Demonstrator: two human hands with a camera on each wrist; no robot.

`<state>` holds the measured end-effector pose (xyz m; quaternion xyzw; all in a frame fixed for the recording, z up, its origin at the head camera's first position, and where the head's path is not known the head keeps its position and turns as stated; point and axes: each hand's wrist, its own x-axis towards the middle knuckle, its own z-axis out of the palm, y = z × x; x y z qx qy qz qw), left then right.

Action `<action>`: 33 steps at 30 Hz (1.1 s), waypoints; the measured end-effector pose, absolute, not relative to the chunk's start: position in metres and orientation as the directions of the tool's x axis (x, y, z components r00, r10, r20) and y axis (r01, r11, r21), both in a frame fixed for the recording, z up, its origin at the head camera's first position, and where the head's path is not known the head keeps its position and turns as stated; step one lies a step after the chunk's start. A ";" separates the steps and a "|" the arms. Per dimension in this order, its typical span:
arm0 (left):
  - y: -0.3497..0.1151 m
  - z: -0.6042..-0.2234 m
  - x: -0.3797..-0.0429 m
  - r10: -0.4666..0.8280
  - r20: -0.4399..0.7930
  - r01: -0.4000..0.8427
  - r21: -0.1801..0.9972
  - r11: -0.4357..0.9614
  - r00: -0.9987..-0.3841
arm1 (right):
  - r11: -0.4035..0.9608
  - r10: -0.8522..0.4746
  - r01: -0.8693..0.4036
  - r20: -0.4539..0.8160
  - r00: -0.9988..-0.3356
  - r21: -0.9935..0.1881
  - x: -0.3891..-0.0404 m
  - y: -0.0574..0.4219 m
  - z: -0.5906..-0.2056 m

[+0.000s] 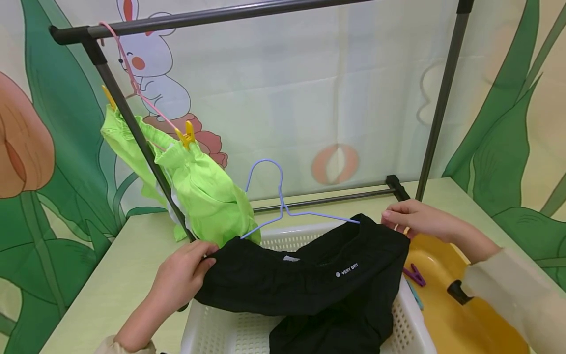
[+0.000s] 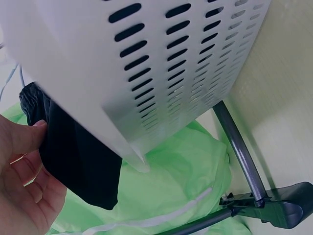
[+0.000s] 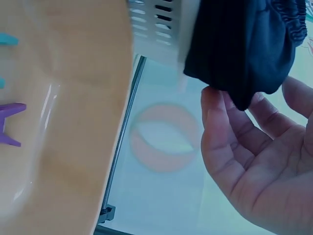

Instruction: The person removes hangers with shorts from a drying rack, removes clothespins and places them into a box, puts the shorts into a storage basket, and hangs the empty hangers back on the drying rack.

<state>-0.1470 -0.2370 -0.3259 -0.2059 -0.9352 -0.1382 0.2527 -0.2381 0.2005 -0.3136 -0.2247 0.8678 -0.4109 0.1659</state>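
Observation:
Black pants (image 1: 305, 290) with white "VERY DRY" lettering are spread over the white basket, their waistband stretched around a periwinkle hanger (image 1: 283, 206). The hanger's hook points up; its arm ends are hidden inside the waistband. At the left end of the waistband my left hand (image 1: 183, 270) pinches the cloth between thumb and fingers, also seen in the left wrist view, where the black cloth (image 2: 80, 152) hangs beside the basket wall. My right hand (image 1: 417, 221) is at the other end. In the right wrist view its loosely bent fingers (image 3: 215, 127) touch the lower edge of the cloth.
A white perforated basket (image 1: 409, 319) stands below the pants. Right of it is a yellow basin (image 1: 442, 314) with a purple clothespin (image 1: 414, 274). A dark rack (image 1: 230, 13) carries a pink hanger (image 1: 150, 101) with a lime-green garment (image 1: 208, 187) held by yellow clips (image 1: 185, 135).

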 end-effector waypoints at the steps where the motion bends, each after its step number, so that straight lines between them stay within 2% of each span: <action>1: -0.237 -0.326 -0.147 0.315 0.530 0.455 0.154 0.877 -0.787 | 0.559 -0.524 -0.247 -0.107 -0.845 -0.791 -0.238 0.200 -0.313; 12: -0.238 -0.328 -0.148 0.324 0.540 0.464 0.144 0.874 -0.777 | 0.518 -0.533 -0.187 -0.143 -0.834 -0.835 -0.240 0.192 -0.302; 23: -0.237 -0.327 -0.148 0.320 0.528 0.457 0.150 0.877 -0.787 | 0.524 -0.598 -0.266 -0.127 -0.792 -0.809 -0.236 0.181 -0.293; 33: -0.237 -0.326 -0.148 0.313 0.514 0.447 0.157 0.881 -0.799 | 0.514 -0.624 -0.255 -0.153 -0.767 -0.819 -0.234 0.173 -0.290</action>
